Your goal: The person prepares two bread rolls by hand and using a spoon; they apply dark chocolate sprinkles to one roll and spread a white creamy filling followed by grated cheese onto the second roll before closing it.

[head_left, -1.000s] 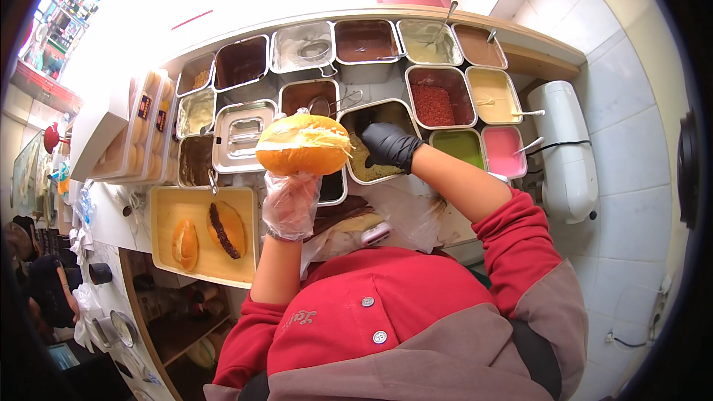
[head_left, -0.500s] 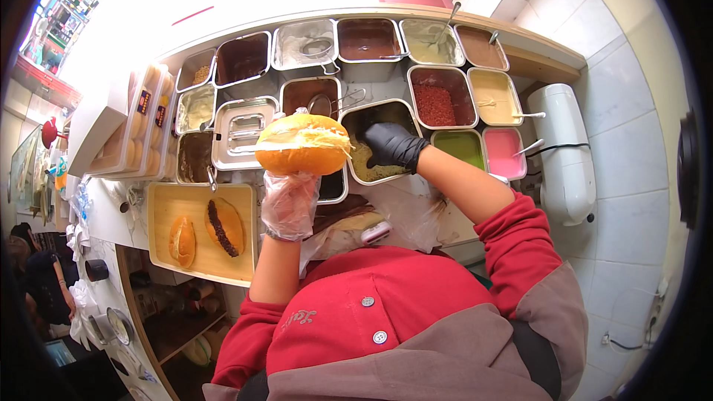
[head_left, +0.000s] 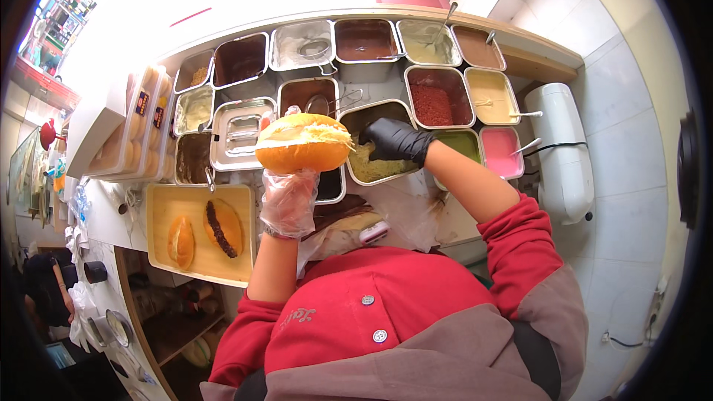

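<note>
My left hand (head_left: 288,202), in a clear plastic glove, grips a round split bun (head_left: 303,145) with pale cream and shreds along its cut. My right hand (head_left: 390,141), in a black glove, is over a steel container (head_left: 383,177) of pale yellow-green crumbly topping, its fingers curled; what they hold is hidden. Lower left, a yellow tray (head_left: 165,194) holds a plain bun (head_left: 180,242) and another bun (head_left: 223,226) with a dark filling stripe.
Steel containers of red crumbs (head_left: 434,104), pink cream (head_left: 497,148) and dark sauce (head_left: 236,56) surround my hands. Stacked plastic boxes of buns (head_left: 137,134) stand left. A white appliance (head_left: 564,178) stands right. Another person (head_left: 48,289) is at far left.
My right hand and forearm have shifted slightly right, showing more of the crumbly topping at the left of the container. My left hand still holds the bun in much the same place.
</note>
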A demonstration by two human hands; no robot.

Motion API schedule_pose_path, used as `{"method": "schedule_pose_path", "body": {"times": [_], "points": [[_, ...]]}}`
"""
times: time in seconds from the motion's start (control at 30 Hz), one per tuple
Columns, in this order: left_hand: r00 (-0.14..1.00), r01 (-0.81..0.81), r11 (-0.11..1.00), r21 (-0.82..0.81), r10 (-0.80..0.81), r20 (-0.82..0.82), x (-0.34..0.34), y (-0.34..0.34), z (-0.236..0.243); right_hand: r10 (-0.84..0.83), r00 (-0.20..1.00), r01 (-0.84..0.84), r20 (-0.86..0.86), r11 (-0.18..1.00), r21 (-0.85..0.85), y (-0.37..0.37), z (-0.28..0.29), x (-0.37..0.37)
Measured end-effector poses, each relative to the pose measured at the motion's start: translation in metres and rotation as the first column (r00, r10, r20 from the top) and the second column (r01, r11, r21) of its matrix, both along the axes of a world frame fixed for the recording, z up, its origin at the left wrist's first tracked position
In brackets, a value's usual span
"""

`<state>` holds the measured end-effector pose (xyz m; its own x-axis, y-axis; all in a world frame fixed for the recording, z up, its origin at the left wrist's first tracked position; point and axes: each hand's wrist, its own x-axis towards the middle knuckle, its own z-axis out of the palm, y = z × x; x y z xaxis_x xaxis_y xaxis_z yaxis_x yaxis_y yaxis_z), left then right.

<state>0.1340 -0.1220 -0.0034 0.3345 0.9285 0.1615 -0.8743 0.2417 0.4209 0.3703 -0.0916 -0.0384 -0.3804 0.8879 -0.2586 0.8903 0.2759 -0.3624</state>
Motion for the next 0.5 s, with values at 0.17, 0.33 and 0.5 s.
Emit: {"method": "schedule_pose_path", "body": {"times": [0.17, 0.33, 0.5], "points": [[1.000, 0.016, 1.000, -0.020, -0.016, 0.016, 0.002, 0.003, 0.001, 0.037, 0.975, -0.045, 0.218, 0.999, 0.028, -0.002, -0.009, -0.016], [0.992, -0.026, 0.999, -0.021, 0.024, -0.125, -0.003, -0.001, 0.007, -0.055, 0.998, 0.052, 0.040, 0.996, 0.075, 0.001, 0.007, -0.008], [0.992, 0.006, 0.998, 0.066, 0.003, -0.129, -0.004, 0.001, -0.010, -0.187, 0.954, 0.179, -0.235, 0.982, -0.055, -0.012, 0.046, 0.019]]}}
